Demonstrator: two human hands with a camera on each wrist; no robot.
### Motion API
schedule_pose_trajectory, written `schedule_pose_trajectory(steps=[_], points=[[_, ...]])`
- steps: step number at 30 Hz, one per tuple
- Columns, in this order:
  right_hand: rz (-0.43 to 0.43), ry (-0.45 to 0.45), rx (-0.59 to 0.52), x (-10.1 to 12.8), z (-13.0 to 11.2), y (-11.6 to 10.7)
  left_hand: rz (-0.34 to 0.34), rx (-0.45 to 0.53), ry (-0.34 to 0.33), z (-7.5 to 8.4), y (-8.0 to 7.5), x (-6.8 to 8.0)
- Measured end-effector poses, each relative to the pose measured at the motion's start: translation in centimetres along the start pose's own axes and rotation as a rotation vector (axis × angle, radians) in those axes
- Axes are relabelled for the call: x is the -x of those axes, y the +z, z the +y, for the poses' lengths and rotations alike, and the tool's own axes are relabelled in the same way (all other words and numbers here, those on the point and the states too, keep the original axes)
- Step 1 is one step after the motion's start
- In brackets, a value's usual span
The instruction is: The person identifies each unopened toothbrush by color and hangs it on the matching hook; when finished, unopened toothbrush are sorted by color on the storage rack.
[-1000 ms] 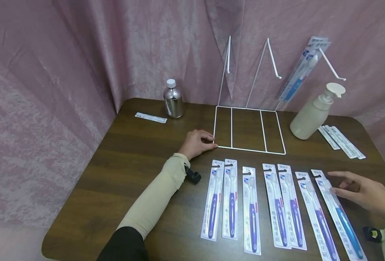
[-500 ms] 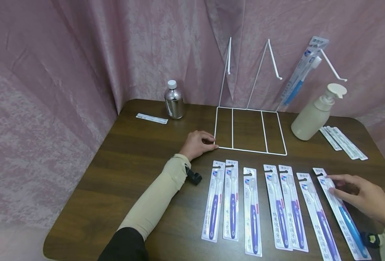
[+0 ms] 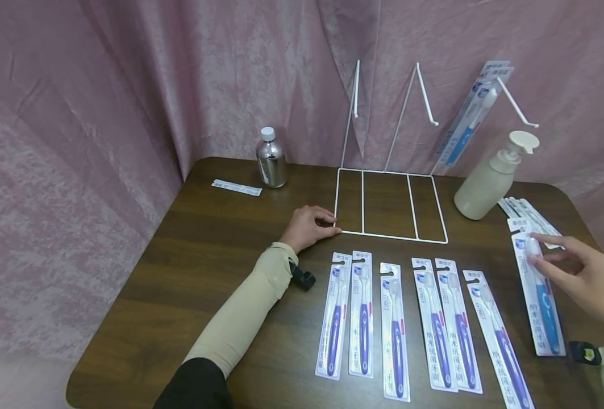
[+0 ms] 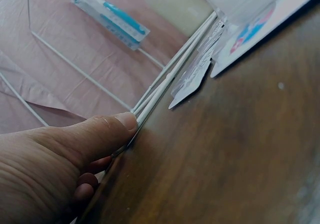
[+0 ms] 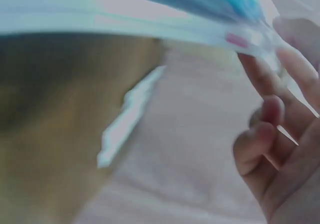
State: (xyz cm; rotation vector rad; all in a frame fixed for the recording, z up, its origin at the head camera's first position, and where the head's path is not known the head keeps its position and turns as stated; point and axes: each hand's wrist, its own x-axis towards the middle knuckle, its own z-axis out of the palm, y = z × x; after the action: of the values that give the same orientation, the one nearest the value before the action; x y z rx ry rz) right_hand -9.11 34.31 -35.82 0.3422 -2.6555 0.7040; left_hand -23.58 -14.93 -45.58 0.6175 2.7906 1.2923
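My left hand [image 3: 307,228] pinches the front left corner of a white wire display rack [image 3: 363,201]. In the left wrist view its thumb [image 4: 112,129] presses on the wire. My right hand [image 3: 583,275] holds a packaged blue toothbrush [image 3: 537,301] near its head end, lifted off the table in the right wrist view. Several packaged purple toothbrushes [image 3: 334,318] lie in a row in front of the rack. Blue toothbrush packs [image 3: 467,125] hang on the rack's right hook [image 3: 516,102]; the middle hook [image 3: 427,94] and left hook [image 3: 357,88] are bare.
A pale pump bottle [image 3: 486,187] stands right of the rack, beside several flat white packets [image 3: 539,221]. Back left are a silver bottle with a white cap [image 3: 272,165] and one more packet [image 3: 236,187]. A pink curtain [image 3: 255,68] hangs behind the table.
My right hand has taken the blue toothbrush pack from the right end of the row and moved it up and away, toward the white packets. The left hand stays at the rack's corner.
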Motion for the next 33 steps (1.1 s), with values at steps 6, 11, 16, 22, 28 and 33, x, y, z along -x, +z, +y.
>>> schedule_pose_trajectory(steps=[6, 11, 16, 22, 28, 33], points=[[0.231, -0.092, -0.144, -4.2, -4.2, -1.6, 0.009, -0.003, 0.001, 0.0, 0.0, 0.1], [0.347, -0.107, -0.185, -6.3, -7.8, -2.6, 0.003, -0.005, 0.010, -0.1, 0.2, 0.2], [0.425, -0.050, -0.149, -7.6, -9.9, -2.7, -0.003, -0.003, 0.002, -0.2, 0.3, 0.3], [0.434, 0.083, -0.103, -8.7, -11.2, -2.4, 0.007, -0.011, 0.009, -0.1, 0.2, 0.2], [0.415, 0.136, -0.018, -9.5, -11.8, -2.0, 0.002, -0.004, -0.011, 0.1, 0.0, 0.1], [0.441, 0.142, 0.002, -10.7, -11.4, -1.2, 0.000, -0.012, -0.010, 0.2, 0.0, 0.0]])
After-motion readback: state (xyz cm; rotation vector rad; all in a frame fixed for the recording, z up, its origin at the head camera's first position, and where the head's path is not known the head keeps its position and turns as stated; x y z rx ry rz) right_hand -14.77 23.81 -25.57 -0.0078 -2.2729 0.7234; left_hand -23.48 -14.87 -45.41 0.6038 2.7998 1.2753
